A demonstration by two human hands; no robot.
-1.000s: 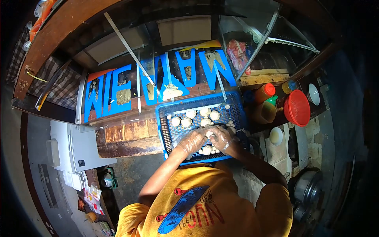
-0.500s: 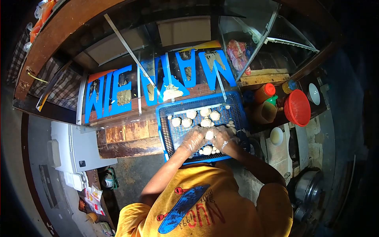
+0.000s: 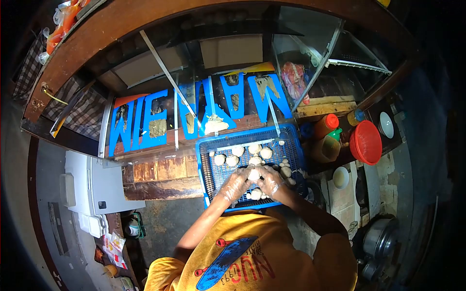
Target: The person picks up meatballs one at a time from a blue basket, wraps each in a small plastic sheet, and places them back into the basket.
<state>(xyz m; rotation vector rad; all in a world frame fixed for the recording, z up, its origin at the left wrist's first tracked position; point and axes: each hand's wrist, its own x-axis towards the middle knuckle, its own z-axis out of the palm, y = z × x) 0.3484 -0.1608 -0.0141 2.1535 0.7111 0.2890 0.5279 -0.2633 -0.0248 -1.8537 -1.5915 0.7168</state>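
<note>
My left hand [image 3: 236,184] and my right hand [image 3: 273,182], both in thin clear plastic gloves, meet over a blue plastic basket [image 3: 200,167]. Between them their fingers close on a pale, dough-like ball [image 3: 254,175]. Several round off-white balls [image 3: 238,151] lie apart on the mesh bottom beyond my hands. To the right sits a cluster of smaller pale lumps [image 3: 285,171]. Close under my wrists is another pale clump [image 3: 255,194]. My fingers partly cover the held ball.
Behind the basket stands a glass case with blue lettering [image 3: 162,123] and a pale crumbly heap [image 3: 215,125]. On the right are a red bowl [image 3: 365,143], an orange-lidded container [image 3: 326,125] and a metal pot [image 3: 380,237]. A white cabinet [image 3: 109,184] stands left.
The view has shifted slightly, so the scene sits a little lower and to the right. Both hands stay together on the ball, with the fingers now drawn closer around it.
</note>
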